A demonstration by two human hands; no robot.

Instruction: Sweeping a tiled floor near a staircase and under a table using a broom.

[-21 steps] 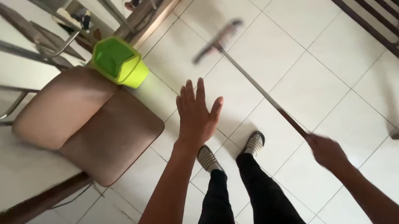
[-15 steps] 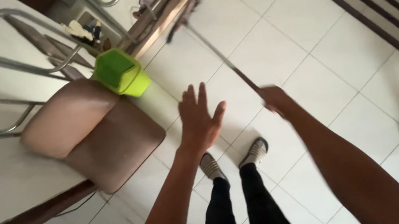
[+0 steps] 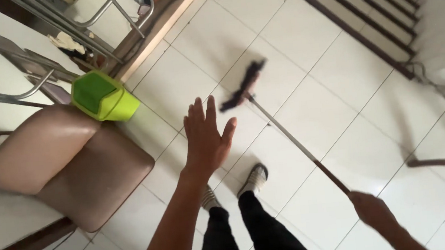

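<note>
From the head view, looking straight down: the right hand (image 3: 373, 211) is wrapped tight round the end of the broom handle (image 3: 295, 144), fingers curled closed on the shaft, low and to the right of the person's 2 striped shoes (image 3: 234, 186). The handle runs up and away from that fist, metal along most of its length and darker near the grip, to the broom head (image 3: 242, 86), a dark bristled bar, blurred, lying on the white tiled floor (image 3: 337, 76) ahead of the shoes.

The left hand (image 3: 206, 136) holds nothing at all. It hangs flat in the air, palm down, all 5 fingers stretched wide and spread, thumb angled out toward the broom head, which sits just beyond the fingertips and a little to the right. Directly below that hand in the picture are the shoes and the black trouser legs (image 3: 244, 237).

Left of the shoes stands a brown padded chair (image 3: 69, 167) with 2 cushions, and at its far edge a lime-green bin (image 3: 103, 98) rests on the floor, touching or nearly touching the chair, I cannot tell which. Behind the chair, chrome tube frames (image 3: 7, 91). Far right of the shoes, dark bars (image 3: 364, 13) run across the floor.
</note>
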